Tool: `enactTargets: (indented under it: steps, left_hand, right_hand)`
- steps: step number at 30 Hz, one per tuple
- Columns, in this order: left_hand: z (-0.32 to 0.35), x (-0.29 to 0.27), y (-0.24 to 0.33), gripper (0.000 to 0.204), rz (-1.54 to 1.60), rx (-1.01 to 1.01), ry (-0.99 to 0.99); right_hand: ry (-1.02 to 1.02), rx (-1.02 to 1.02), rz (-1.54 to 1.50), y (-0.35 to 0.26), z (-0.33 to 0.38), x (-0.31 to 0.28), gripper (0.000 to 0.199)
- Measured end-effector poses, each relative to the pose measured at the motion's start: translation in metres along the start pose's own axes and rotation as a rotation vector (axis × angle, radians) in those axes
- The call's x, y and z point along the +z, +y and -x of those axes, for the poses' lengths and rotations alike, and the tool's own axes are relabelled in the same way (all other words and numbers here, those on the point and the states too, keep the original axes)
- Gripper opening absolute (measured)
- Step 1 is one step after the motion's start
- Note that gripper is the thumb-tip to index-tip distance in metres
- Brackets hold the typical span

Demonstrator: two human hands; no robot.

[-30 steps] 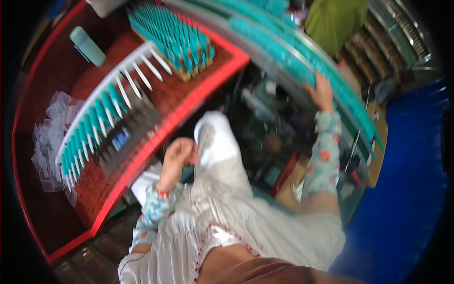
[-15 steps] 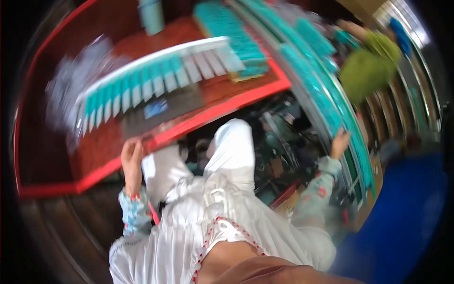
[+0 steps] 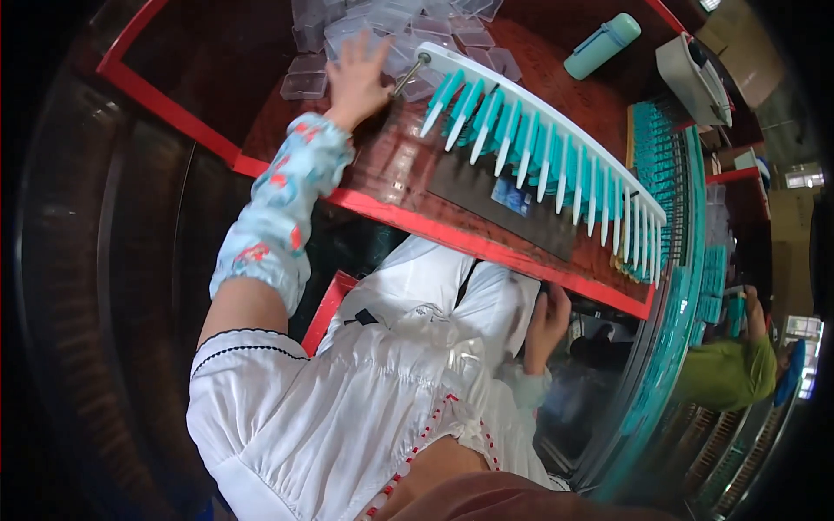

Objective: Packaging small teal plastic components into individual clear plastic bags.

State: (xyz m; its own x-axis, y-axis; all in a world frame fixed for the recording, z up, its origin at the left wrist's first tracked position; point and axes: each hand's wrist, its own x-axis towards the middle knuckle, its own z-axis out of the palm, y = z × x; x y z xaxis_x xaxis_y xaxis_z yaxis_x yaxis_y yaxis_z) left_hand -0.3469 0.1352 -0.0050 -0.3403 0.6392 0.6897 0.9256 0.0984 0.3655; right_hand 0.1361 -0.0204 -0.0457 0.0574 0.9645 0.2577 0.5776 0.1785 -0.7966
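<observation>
Well — tray (image 3: 391, 211) holds clear boxes (image 3: 434, 33); left hand (image 3: 358, 84) near.

There's a flask (image 3: 602, 46) (greenish); nearby, a white bin (image 3: 689, 76).

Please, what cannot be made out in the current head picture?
Head view:
Clear boxes: full number; top edge cuts off the pile.
Left hand: whether it touches the boxes; its back hides the underside.
Right hand: whether it holds anything; shade and its angle hide the palm.
Blue card: its print; too small.
Person in green: what they handle; too small.
</observation>
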Motion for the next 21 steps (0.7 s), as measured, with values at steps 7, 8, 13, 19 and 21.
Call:
enactTargets:
  steps: [7, 8, 13, 19, 21]
  left_hand:
    - [0.009, 0.022, -0.058, 0.039, -0.207, 0.277, -0.477]
    - [0.016, 0.016, -0.069, 0.037, -0.174, 0.317, -0.471]
    - [0.028, -0.049, -0.042, 0.036, -0.176, 0.457, -0.323]
    - [0.067, -0.071, -0.019, 0.04, -0.197, 0.531, -0.329]
    - [0.079, -0.082, 0.011, 0.039, 0.055, 0.403, -0.158]
  right_hand:
    - [-0.243, -0.296, 0.02, -0.087, -0.016, 0.061, 0.024]
    - [-0.304, -0.211, -0.023, -0.085, -0.011, 0.062, 0.021]
    - [-0.455, -0.5, -0.019, -0.107, -0.026, 0.088, 0.014]
    - [-0.572, -0.518, -0.165, -0.124, -0.04, 0.119, 0.018]
    - [-0.592, -0.415, -0.238, -0.125, -0.033, 0.121, 0.023]
